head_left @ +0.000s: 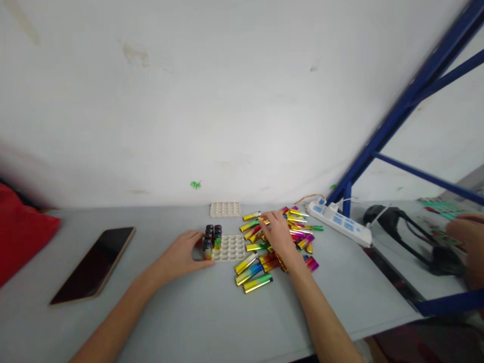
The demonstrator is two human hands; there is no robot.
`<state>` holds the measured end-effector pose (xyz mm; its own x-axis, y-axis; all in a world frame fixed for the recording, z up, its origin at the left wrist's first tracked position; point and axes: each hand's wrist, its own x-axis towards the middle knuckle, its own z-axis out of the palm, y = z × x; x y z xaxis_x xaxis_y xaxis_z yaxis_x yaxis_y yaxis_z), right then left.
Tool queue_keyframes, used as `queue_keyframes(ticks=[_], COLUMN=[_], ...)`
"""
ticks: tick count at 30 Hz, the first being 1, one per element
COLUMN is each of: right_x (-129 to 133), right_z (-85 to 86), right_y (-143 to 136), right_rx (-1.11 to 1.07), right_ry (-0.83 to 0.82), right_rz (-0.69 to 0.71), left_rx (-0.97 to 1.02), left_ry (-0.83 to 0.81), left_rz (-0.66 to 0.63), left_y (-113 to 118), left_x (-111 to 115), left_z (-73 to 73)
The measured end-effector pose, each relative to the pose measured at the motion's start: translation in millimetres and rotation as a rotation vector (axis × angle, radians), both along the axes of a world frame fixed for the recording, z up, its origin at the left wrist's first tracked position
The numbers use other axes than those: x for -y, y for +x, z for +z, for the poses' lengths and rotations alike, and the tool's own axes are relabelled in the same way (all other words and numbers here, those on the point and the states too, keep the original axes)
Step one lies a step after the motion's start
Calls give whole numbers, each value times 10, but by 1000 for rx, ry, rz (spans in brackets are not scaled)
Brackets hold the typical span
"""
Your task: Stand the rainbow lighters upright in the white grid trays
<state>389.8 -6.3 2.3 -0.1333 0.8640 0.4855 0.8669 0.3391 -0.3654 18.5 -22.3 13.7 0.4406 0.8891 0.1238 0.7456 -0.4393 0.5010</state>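
While the half-open left hand (pixel 185 254) brackets the cream pitted tray (pixel 233 248), the curled right hand (pixel 278 233) needs light contact on metallic multicoloured lighters (pixel 257 284); both holds unclear.

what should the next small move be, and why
Probably the right hand should lift one lighter from the pile and stand it in a free hole of the near tray: that hand is already at the pile, several lighters stand at the tray's left end, and many holes beside them are empty.
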Motion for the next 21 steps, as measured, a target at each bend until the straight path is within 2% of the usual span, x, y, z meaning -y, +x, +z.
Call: queue_keyframes(ticks=[2,5,8,10,16,18,21], right_x=[-126,-284,-403,-455,-472,-417,-264], right_z=[27,137,244,276,246,213,163], right_y=[263,479,491,450,429,432,367], right_rx=[13,91,165,184,200,103,-161], right_ry=[-12,-150,-295,-328,-303,-242,-133], right_rz=[-18,70,148,176,265,262,153], left_rx=[6,11,4,3,12,15,15], left_ry=[0,-5,-4,14,46,37,31], left_rz=[2,9,15,12,-18,-10,2], left_y=[2,6,0,-7,-7,0,13], left_x=[-12,-23,-28,-29,-11,0,17], left_z=[-5,-13,-18,-21,-18,-14,-11])
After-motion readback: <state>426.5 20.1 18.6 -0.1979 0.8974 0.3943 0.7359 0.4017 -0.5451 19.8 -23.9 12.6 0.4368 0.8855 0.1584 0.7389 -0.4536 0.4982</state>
